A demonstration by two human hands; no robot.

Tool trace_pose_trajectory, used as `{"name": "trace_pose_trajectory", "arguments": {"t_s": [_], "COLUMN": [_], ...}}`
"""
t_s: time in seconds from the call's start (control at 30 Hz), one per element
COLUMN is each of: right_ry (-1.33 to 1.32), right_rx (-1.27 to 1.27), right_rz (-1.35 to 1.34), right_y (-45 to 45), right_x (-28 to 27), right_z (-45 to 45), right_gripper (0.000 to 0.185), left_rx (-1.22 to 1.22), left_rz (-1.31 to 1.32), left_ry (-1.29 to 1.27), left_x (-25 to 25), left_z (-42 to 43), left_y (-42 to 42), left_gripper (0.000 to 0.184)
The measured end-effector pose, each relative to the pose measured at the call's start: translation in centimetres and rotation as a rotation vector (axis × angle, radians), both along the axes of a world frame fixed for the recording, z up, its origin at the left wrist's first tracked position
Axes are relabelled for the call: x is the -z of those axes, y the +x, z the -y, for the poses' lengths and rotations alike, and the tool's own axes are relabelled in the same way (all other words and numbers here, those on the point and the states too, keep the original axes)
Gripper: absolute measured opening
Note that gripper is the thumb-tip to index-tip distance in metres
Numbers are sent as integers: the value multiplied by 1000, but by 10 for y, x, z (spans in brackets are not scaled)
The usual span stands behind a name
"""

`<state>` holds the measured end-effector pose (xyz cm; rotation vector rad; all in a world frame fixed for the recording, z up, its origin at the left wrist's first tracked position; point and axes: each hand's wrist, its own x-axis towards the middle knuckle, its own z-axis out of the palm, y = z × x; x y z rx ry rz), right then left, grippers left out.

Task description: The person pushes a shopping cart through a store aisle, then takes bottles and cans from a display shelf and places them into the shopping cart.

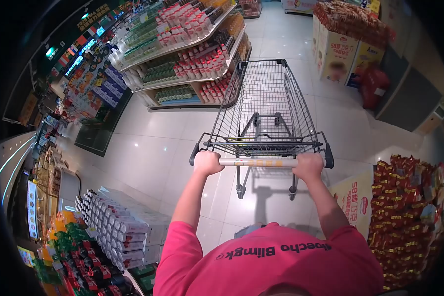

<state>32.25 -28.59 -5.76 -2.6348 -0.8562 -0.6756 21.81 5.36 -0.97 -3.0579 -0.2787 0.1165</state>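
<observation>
A wire shopping cart [266,98] stands right in front of me, its basket bare of goods. My left hand [208,163] is wrapped round the left end of the cart's pale handlebar [259,162]. Near the other end of the bar, my right hand [309,166] grips it the same way. Both arms reach forward from pink sleeves. The fingertips curl under the bar and are hidden.
Ahead on the left stands a shelf [197,54] of bottled drinks. Stacked cans [118,232] and bottles rise at lower left. Wrapped sweets [404,217] fill a display at right. A printed carton [338,54] and a red object [375,86] stand farther ahead. Tiled floor [281,34] continues past the cart.
</observation>
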Motion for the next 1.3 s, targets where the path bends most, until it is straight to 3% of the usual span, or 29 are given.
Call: {"name": "trace_pose_trajectory", "arguments": {"t_s": [0.37, 1.3], "right_ry": [53, 95], "right_rx": [5, -77], "right_rz": [122, 129], "right_y": [69, 278], "right_x": [-1, -8], "right_z": [-23, -111], "right_gripper": [17, 15], "left_rx": [12, -11], "left_rz": [26, 115], "left_ry": [-19, 0], "left_x": [3, 5], "left_z": [-24, -108], "left_y": [72, 260], "left_gripper": [22, 19]}}
